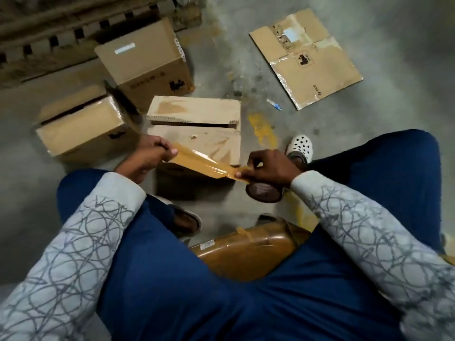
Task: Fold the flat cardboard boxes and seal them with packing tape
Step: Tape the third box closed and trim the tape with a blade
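Holding a strip of packing tape (pixel 202 161) taut between both hands: left hand (pixel 150 157) pinching its 9 o'clock end, right hand (pixel 269 168) pinching the 3 o'clock end (tape roll (pixel 264 192) just beneath that hand), above the open-seamed cardboard box (pixel 197 112) at 12 o'clock, flat cardboard (pixel 305 57) lying at 1 o'clock

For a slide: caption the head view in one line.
Person holds brown packing tape stretched between left hand and right hand over an unsealed cardboard box.
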A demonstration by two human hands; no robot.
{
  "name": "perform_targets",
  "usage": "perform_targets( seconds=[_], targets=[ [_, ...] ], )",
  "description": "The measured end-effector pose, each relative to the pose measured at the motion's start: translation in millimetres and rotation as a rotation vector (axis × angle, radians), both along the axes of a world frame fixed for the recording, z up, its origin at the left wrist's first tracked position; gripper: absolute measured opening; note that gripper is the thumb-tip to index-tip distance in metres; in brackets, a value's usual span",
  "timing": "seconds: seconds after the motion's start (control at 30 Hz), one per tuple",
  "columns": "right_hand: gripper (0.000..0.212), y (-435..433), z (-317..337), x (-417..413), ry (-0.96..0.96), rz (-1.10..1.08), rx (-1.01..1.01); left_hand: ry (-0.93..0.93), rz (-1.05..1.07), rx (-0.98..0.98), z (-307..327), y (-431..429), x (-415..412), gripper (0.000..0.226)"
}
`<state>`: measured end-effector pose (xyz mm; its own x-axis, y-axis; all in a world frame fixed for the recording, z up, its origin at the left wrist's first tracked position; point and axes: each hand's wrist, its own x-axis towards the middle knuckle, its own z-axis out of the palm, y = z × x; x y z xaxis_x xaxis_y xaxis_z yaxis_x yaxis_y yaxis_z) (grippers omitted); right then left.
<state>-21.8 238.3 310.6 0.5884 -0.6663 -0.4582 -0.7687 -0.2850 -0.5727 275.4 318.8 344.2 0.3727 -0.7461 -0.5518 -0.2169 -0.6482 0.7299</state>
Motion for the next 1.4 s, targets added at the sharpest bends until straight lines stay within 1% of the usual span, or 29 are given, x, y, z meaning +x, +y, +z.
perform_targets(
  seconds=[0.13, 0.23, 0.4, 0.47, 0.53, 0.6, 0.67, 0.7, 0.77, 0.83, 0.87, 0.9, 0.97, 1.03, 1.1, 1.17, 1.23, 1.33, 1.4],
  targets=[
    [0.044, 18, -22, -6, -0.005, -0.001, 0.023, -0.044, 0.048, -0.009, -10, -7, -13, 0.021],
    [0.044, 10, -24, -8, -0.042, -0.044, 0.009, -0.044, 0.104, 0.001, -18, -3, -12, 0.021],
    [0.05, -4, -14, -3, -0.004, -0.092, -0.262, 0.005, 0.177, -0.069, -16, 7, -7, 0.015],
    [0.049, -16, -9, 6, 0.015, -0.053, -0.263, -0.015, 0.207, -0.081, -18, 11, -2, 0.015],
    [0.049, -32, -3, 18, 0.051, 0.014, -0.211, -0.044, 0.198, -0.074, -18, 13, 6, 0.015],
    [0.047, -51, 4, 31, 0.031, 0.061, -0.193, -0.072, 0.178, -0.077, -18, 12, 19, 0.015],
    [0.047, -67, 6, 42, 0.012, 0.11, -0.253, -0.082, 0.165, -0.101, -19, 7, 32, 0.014],
    [0.049, -75, 4, 47, 0.024, 0.138, -0.294, -0.082, 0.154, -0.113, -22, 2, 38, 0.013],
    [0.061, -88, -4, 51, 0.073, 0.177, -0.327, -0.066, 0.113, -0.117, -34, -10, 45, 0.013],
    [0.073, -96, -15, 51, 0.128, 0.177, -0.271, -0.041, 0.101, -0.093, -49, -22, 45, 0.013],
    [0.075, -99, -22, 53, 0.157, 0.168, -0.227, -0.033, 0.099, -0.071, -57, -30, 45, 0.013],
    [0.074, -102, -25, 56, 0.184, 0.168, -0.191, -0.031, 0.09, -0.048, -62, -38, 46, 0.014],
    [0.061, -108, -32, 68, 0.204, 0.202, -0.16, 0.008, 0.092, -0.011, -71, -52, 51, 0.014],
    [0.045, -111, -36, 81, 0.168, 0.261, -0.189, 0.069, 0.125, -0.025, -76, -62, 61, 0.018],
    [0.035, -115, -44, 94, 0.11, 0.296, -0.21, 0.078, 0.168, -0.075, -81, -70, 74, 0.024],
    [0.035, -117, -54, 101, 0.066, 0.283, -0.211, 0.056, 0.197, -0.129, -86, -75, 84, 0.024],
    [0.04, -120, -66, 105, 0.055, 0.215, -0.195, 0.051, 0.213, -0.145, -90, -80, 94, 0.022],
    [0.047, -120, -77, 107, 0.103, 0.14, -0.171, 0.045, 0.224, -0.077, -101, -78, 107, 0.023],
    [0.051, -119, -79, 105, 0.089, 0.114, -0.179, 0.06, 0.249, -0.031, -108, -76, 110, 0.025]
  ],
)
